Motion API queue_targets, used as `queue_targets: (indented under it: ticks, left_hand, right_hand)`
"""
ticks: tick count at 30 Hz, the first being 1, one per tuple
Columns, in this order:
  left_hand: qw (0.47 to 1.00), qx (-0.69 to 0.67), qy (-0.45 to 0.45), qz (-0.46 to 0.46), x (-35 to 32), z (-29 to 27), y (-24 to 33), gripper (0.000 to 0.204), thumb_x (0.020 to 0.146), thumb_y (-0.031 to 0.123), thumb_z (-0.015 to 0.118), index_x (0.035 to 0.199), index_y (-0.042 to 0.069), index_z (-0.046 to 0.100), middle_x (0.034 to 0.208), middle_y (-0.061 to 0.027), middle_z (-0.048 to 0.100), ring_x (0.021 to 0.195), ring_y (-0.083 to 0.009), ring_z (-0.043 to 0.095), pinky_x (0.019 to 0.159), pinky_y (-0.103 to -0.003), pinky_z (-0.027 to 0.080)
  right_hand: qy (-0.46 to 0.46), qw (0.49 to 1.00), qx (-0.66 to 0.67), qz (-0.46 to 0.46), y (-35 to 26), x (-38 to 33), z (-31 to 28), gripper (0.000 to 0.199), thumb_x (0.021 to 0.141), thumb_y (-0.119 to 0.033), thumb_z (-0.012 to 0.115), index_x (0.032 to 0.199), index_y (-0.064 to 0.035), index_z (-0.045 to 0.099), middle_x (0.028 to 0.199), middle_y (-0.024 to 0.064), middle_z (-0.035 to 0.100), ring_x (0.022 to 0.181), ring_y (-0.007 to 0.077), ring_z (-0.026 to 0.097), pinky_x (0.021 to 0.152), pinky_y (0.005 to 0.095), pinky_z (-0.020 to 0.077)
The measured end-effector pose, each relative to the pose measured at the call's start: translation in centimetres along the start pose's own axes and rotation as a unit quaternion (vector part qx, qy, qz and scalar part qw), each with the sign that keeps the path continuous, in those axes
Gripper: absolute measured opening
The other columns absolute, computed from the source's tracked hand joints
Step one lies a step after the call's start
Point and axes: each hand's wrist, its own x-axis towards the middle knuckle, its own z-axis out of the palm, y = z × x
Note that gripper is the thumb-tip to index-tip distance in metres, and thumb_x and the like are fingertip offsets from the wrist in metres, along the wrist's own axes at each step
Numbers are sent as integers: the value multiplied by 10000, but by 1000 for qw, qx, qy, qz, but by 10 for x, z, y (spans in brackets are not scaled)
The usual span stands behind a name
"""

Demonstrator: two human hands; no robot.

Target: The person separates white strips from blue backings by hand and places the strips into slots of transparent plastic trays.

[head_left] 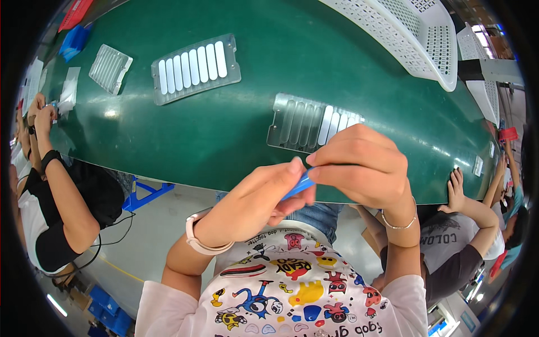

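Observation:
In front of my chest, my left hand (252,194) is closed around a slim, smooth blue piece (298,186). The fingers of my right hand (365,165) pinch together at its upper end. Whether they also hold something small there is too fine to make out. Just beyond my hands lies a clear slotted tray (273,136). White rounded strips (325,125) fill slots on its right side, while several slots on its left hold no white strips. My right hand covers the tray's near right corner.
Farther left on the green table (185,132) lie another clear tray (234,63) with white strips and a smaller clear tray (110,68). White perforated baskets (415,62) stand at the back right. A blue bin (74,42) sits far left. Co-workers' arms (70,194) are at both sides.

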Motion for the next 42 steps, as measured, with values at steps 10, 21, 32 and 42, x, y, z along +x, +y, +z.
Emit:
queue_targets:
  ticks: [10, 21, 32, 42]
  left_hand:
    - [969, 127, 158, 139, 3, 17, -8, 229, 1009, 245, 413, 1004, 23, 467, 707, 11, 448, 556, -32, 330, 475, -177, 277]
    - [931, 255, 190, 180, 7, 18, -11, 228, 1004, 230, 418, 1055, 13, 467, 744, -17, 501, 645, -60, 439, 579, -216, 374]
    - [941, 263, 163, 138, 7, 12, -8, 230, 996, 223, 442, 1005, 15, 540, 717, -4, 508, 644, -58, 443, 567, -217, 368]
    - [941, 242, 175, 157, 7, 13, -9, 245, 993, 223, 450, 985, 2, 559, 670, -19, 508, 543, -54, 408, 489, -219, 330]
  right_hand:
    - [141, 948, 120, 260, -4, -16, 7, 158, 825, 10, 640, 977, 0, 677, 895, 102, 685, 767, 178, 649, 661, 272, 517]
    - [61, 851, 354, 383, -18, -19, 8, 180, 851, -14, 649, 1028, 17, 646, 919, 61, 649, 824, 102, 615, 699, 238, 501]
    - [103, 838, 291, 450, -25, -24, 12, 167, 874, -1, 613, 1037, 25, 633, 947, 90, 672, 834, 112, 625, 723, 234, 502]
    - [119, 841, 351, 394, -20, -35, 8, 184, 833, 78, 622, 1015, 55, 642, 909, 114, 673, 818, 127, 631, 706, 243, 512]
